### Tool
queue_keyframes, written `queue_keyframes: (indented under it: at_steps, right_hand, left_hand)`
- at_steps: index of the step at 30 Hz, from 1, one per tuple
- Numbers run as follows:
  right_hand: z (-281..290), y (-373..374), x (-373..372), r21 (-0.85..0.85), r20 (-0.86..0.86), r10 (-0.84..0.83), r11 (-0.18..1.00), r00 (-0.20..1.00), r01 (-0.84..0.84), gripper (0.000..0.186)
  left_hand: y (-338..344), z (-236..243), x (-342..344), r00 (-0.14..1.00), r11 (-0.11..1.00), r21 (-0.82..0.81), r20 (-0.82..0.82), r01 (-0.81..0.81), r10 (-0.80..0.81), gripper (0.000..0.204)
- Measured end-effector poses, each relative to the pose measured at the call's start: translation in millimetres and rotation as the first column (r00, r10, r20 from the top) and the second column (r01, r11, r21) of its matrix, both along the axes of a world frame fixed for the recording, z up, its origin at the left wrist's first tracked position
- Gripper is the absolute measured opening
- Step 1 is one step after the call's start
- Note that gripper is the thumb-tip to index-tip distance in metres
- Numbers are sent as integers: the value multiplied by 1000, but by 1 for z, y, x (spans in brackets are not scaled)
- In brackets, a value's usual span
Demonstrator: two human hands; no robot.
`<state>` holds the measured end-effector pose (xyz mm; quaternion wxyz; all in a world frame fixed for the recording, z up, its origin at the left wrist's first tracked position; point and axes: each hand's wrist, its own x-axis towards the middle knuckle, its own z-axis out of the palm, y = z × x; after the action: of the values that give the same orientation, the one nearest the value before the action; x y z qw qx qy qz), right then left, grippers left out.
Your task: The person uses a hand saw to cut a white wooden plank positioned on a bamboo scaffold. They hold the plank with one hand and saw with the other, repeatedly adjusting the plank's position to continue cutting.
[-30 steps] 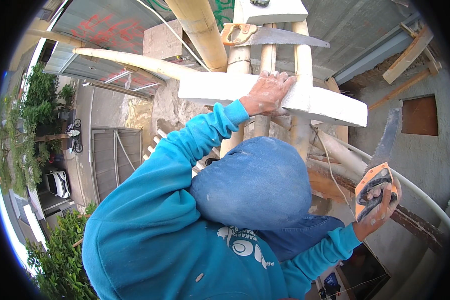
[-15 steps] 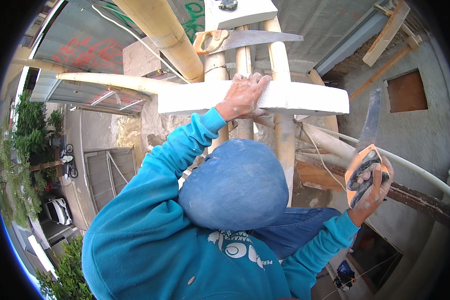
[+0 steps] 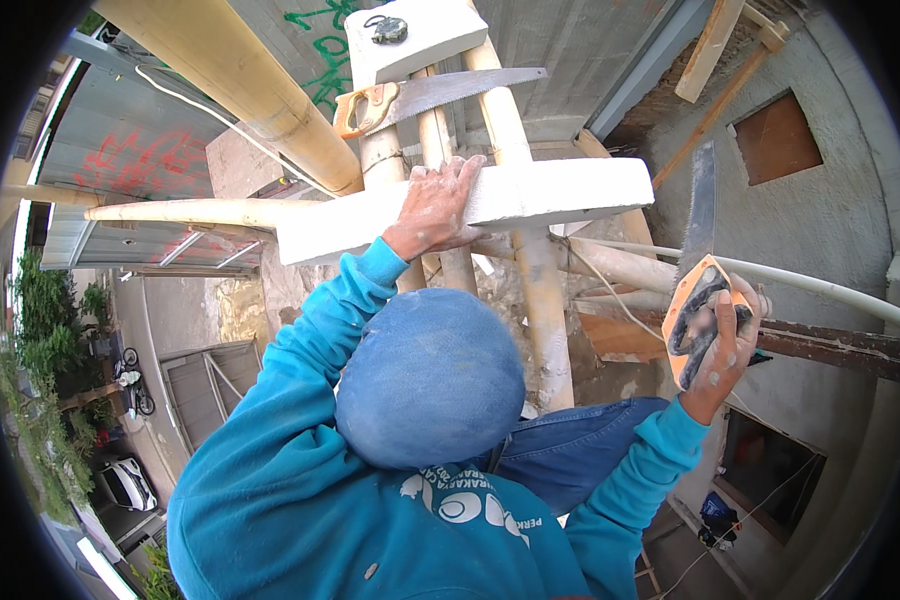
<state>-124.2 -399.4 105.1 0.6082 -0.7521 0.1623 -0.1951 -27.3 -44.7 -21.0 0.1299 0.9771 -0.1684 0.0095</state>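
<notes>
A long white block [image 3: 560, 190], apparently foam, lies across bamboo poles [image 3: 540, 320]. My left hand [image 3: 435, 205] grips its near side, fingers curled over the top. My right hand [image 3: 725, 340] is closed around the orange and black handle of a handsaw [image 3: 697, 220], held upright off the right end of the block, not touching it. Beyond the block, a second handsaw [image 3: 440, 92] with a wooden handle rests on the poles. A smaller white block [image 3: 420, 45] at the top carries a black tape measure [image 3: 390, 30]. My blue-jeaned knee [image 3: 425, 375] is below my left hand.
A thick bamboo pole [image 3: 220, 70] rises on the left, beside a loose white cable [image 3: 210, 115]. A white pipe [image 3: 810, 290] and dark beam [image 3: 830, 350] cross at the right. Loose timber [image 3: 705, 50] is at upper right. A parked car [image 3: 130, 485] stands far below left.
The view has shifted, so the blocks and poles sit further left. My right hand has risen with the saw. My left hand stays on the block.
</notes>
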Motion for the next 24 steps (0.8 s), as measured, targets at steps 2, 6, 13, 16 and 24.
queue_keyframes:
  at_steps: [2,6,13,16,24]
  right_hand:
    - [-1,3,2,-17,37,-7,1000,999,8,36]
    - [-1,1,0,-23,26,-10,1000,1000,11,35]
    - [0,5,2,32,33,-34,999,999,32,27]
    - [1,8,2,54,37,-32,998,999,30,24]
    - [5,9,3,117,66,-15,993,998,7,21]
  left_hand:
    - [-1,3,1,999,1000,13,-33,-1,2,104]
    - [0,5,4,998,999,24,-40,47,-46,107]
    - [4,8,17,982,987,55,-124,150,-142,103]
    - [4,15,23,959,983,91,-250,160,-133,96]
    - [1,32,27,955,989,77,-277,129,-103,88]
